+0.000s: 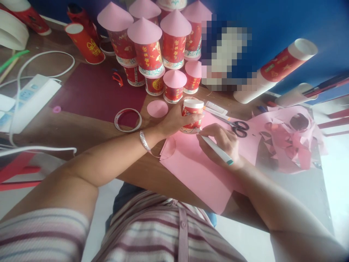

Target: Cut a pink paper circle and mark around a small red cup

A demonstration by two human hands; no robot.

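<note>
My left hand point(177, 120) is wrapped round a short red paper cup point(192, 109) with a white rim, holding it upright over the pink paper. In my right hand point(220, 140) is a white marker point(218, 148) with a green end, its tip at the cup's lower edge. Pink paper sheets point(201, 171) lie beneath both hands. Black-handled scissors point(240, 128) rest just beyond my right hand. A pink paper disc point(157, 108) lies to the left of the cup. Behind it stand several red cups with pink cone tops point(175, 82).
A roll of tape point(128, 120) lies on a dark red sheet point(103, 91). Pink paper scraps point(297, 142) are heaped at right. A white power strip point(32, 98) with cables is at left. Red-and-white tubes point(289, 60) lean at back right, and a red cup point(87, 45) stands at back left.
</note>
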